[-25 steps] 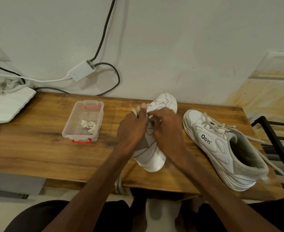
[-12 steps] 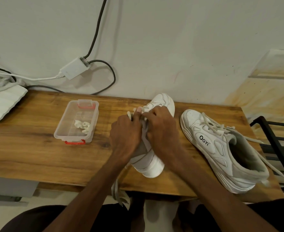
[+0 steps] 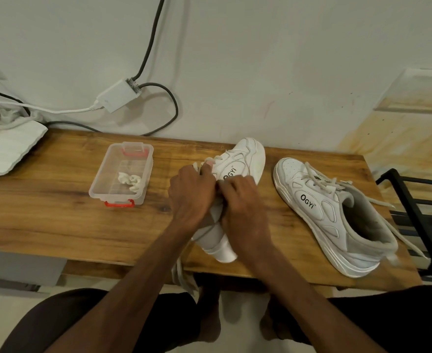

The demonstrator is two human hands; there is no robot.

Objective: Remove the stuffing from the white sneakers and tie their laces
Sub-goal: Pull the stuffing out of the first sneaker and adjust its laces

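A smooth white leather sneaker with a chunky sole lies tilted on the wood-grain table, just right of the clear plastic box, toe toward the wall. The left hand curls over its flat woven laces, thumb pressing them. The right hand is curled round the upper, but what its fingertips pinch is hidden. Inside the box sits crumpled white stuffing. Farther right of the box lies the second sneaker, grey-lined, its laces loose.
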